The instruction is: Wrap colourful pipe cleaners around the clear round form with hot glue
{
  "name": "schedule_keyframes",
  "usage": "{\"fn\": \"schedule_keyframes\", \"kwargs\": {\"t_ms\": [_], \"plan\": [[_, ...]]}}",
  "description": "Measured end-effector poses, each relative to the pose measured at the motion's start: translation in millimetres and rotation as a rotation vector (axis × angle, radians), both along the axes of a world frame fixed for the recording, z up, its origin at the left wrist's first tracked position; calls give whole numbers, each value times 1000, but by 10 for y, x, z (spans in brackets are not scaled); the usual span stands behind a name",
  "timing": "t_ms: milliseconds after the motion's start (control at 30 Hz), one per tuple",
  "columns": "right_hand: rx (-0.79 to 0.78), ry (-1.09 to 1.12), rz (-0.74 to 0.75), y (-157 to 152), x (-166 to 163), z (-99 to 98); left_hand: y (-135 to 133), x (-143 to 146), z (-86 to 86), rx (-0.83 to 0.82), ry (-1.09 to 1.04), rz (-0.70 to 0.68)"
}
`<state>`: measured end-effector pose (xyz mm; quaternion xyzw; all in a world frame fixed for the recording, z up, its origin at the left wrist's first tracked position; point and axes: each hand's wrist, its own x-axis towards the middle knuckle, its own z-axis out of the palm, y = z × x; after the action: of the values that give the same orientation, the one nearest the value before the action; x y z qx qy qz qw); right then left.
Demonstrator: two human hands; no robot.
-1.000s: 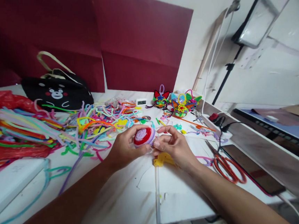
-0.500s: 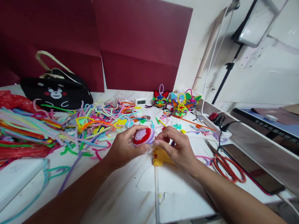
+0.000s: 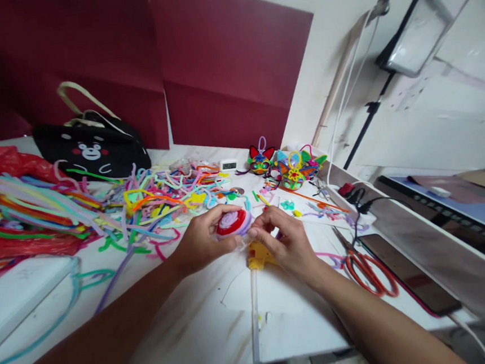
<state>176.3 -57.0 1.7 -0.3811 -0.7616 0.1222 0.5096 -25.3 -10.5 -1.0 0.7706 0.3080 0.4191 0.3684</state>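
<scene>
A round coil of fuzzy pipe cleaner [image 3: 231,222], red and lilac in spiral rings, is held up over the table. My left hand [image 3: 203,239] grips it from the left, thumb below and fingers behind. At its right edge my right hand [image 3: 283,238] is closed in a pinch on the lilac pipe cleaner, whose end is mostly hidden by the fingers; a purple bit shows behind them. Below my hands lies a yellow glue gun [image 3: 257,257] with a pale glue stick [image 3: 255,317] stretching toward the table's front edge.
Heaped pipe cleaners [image 3: 155,204] and a red plastic bag [image 3: 20,162] fill the left. Finished colourful ornaments [image 3: 291,169] stand behind with a small clock [image 3: 228,165]. Orange-handled scissors [image 3: 366,267] and a phone [image 3: 410,275] lie right, beside a raised ledge with cables.
Both hands keep nearly the same place and grip. The coil and the right fingers have shifted only very slightly.
</scene>
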Motion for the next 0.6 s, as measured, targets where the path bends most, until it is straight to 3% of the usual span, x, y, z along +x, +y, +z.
{"fn": "schedule_keyframes", "kwargs": {"t_ms": [167, 400, 600], "plan": [[-211, -6, -64, 57, 169, 101, 56, -19, 17, -133, -114, 25], [-565, -634, -134, 24, 446, 311, 104, -78, 115, -144, -238, 159], [-583, -988, -163, -50, 350, 274, 120, -94, 123, -154, -261, 171]]}}
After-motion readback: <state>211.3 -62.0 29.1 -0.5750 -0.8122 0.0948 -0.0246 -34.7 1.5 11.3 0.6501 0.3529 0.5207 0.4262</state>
